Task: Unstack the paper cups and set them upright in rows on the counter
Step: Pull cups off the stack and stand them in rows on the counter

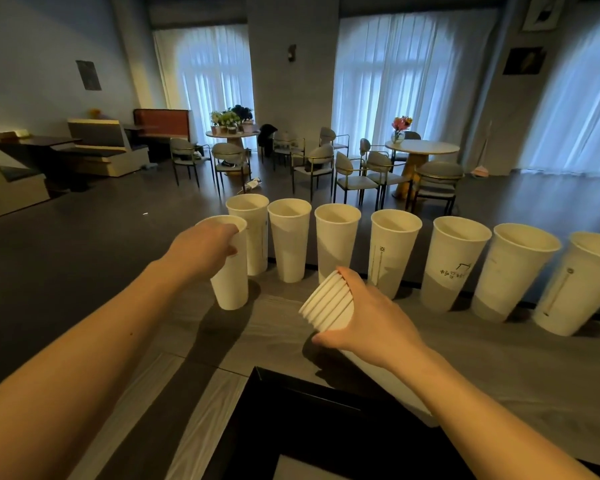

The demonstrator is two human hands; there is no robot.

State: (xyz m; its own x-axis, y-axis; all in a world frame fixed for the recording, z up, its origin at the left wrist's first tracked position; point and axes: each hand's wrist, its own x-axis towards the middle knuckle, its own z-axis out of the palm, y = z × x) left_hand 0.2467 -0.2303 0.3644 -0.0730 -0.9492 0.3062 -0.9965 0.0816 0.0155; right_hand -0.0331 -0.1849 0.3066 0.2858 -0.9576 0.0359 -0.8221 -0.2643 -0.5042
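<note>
Black tray (326,427) sitting nearest | right hand (371,317) just beyond tray, clutching nested stack (328,301) tilted rims-left (easing peel-off) | left hand (201,249) beyond-left of tray, grasping single cup (230,271), seemingly seating it upright, extending back row (395,251) on counter (291,344)

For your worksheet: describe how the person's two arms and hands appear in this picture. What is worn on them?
Both arms are bare from the frame edge to the fingertips: no sleeves, gloves, watch, rings or bracelets show. The left hand and right hand have short, unpainted-looking nails where visible. A few small dark spots mark the left forearm.
</note>
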